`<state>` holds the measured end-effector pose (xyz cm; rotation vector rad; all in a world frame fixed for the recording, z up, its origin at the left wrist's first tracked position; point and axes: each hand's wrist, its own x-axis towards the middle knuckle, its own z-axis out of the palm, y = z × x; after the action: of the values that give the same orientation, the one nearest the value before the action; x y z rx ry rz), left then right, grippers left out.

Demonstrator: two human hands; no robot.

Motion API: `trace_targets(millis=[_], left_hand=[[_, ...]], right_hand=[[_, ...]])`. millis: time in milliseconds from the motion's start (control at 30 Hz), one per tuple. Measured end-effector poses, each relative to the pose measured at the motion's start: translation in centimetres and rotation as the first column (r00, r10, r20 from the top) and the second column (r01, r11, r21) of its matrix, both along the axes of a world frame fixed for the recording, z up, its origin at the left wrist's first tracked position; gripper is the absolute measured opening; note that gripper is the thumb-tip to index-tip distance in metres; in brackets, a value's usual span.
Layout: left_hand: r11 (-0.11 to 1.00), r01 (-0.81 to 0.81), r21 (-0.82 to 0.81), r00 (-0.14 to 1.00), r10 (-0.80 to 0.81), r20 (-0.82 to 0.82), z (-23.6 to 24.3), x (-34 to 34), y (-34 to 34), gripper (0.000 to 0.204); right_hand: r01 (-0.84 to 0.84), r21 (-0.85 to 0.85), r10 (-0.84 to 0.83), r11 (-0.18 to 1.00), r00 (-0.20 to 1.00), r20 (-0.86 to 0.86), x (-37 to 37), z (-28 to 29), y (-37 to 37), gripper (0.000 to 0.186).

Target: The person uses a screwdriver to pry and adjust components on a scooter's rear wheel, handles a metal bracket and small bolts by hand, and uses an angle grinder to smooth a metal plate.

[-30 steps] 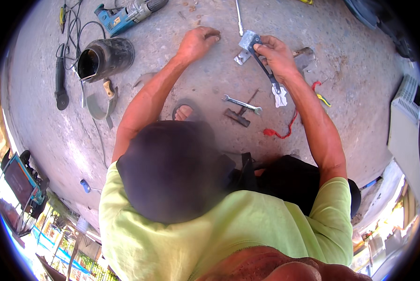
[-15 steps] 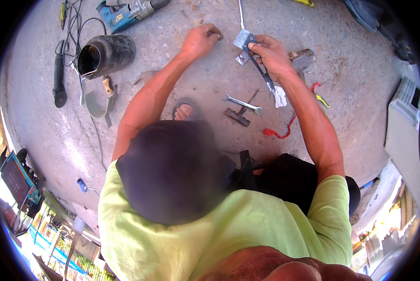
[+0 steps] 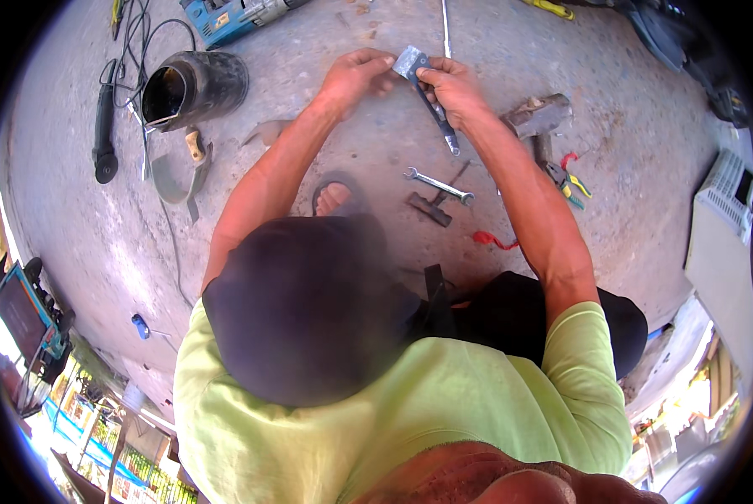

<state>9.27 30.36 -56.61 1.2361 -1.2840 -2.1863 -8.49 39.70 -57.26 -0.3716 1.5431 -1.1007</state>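
Observation:
My right hand [image 3: 452, 91] is closed on a dark metal bar [image 3: 437, 113] that has a grey metal block [image 3: 411, 62] at its upper end. The bar slants down toward me and ends in a bright tip. Just left of the block, my left hand [image 3: 358, 81] has thumb and fingertips pressed together. Whatever they pinch, if anything, is too small to tell. Below the hands, an open-end wrench [image 3: 439, 186] lies across a dark T-shaped tool [image 3: 429, 208] on the concrete. A thin metal rod [image 3: 445, 29] extends beyond my right hand.
To the left lie a black cylinder [image 3: 221, 88], a wooden-handled blade [image 3: 195, 144], an angle grinder [image 3: 105, 126] and a blue drill [image 3: 225, 22] with cables. A hammer-like tool [image 3: 543, 118], pliers [image 3: 566, 181] and a red strip [image 3: 490, 240] lie at right, before a pale casing [image 3: 719, 210].
My right hand has carried the bar and block leftward, close to my left hand. The pliers beside my right forearm show more fully now.

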Motion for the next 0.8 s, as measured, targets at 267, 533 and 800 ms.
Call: trace_targets(millis=[267, 533, 800], left_hand=[[0.977, 0.053, -0.205, 0.970, -0.002, 0.242, 1.6, -1.4, -0.8, 0.029], [0.964, 0.031, -0.264, 0.966, 0.039, 0.257, 1.6, -1.7, -3.0, 0.029], [0.924, 0.177, -0.339, 0.929, -0.043, 0.367, 1.3, -1.2, -1.8, 0.028]], right_hand=[[0.012, 0.023, -0.010, 1.000, 0.995, -0.103, 0.2, -1.4, -2.1, 0.020], [0.082, 0.066, -0.080, 0.994, 0.996, -0.031, -1.8, -0.9, -3.2, 0.013], [0.008, 0.059, 0.004, 0.998, 0.981, -0.196, -0.1, -1.8, -2.7, 0.030]])
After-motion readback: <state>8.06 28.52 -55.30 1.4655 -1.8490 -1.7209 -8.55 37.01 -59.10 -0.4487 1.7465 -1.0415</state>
